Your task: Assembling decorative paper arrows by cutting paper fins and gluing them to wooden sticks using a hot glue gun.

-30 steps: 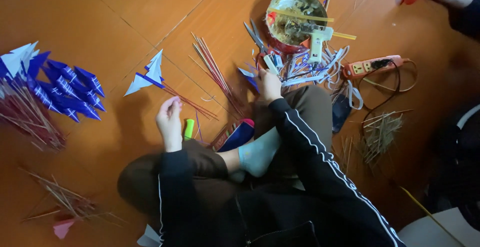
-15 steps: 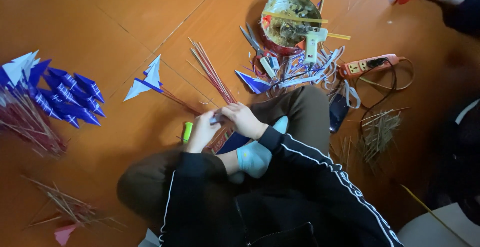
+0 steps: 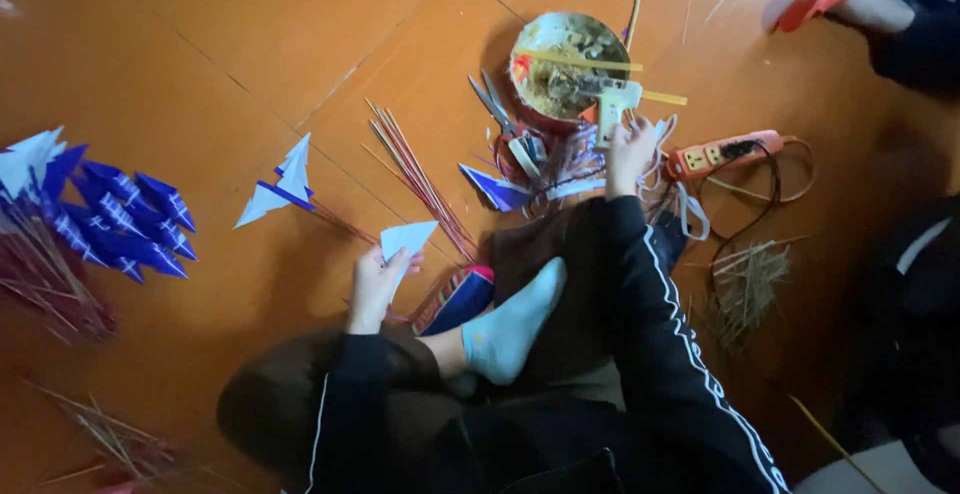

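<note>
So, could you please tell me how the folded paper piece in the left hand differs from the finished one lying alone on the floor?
The folded paper piece in the left hand looks plain white, while the finished piece on the floor also carries a blue band. The held piece has no stick that I can see; the floor piece sits on a thin red stick. The held piece is off the floor; the other lies flat. Both are pointed, triangular paper shapes.
</note>
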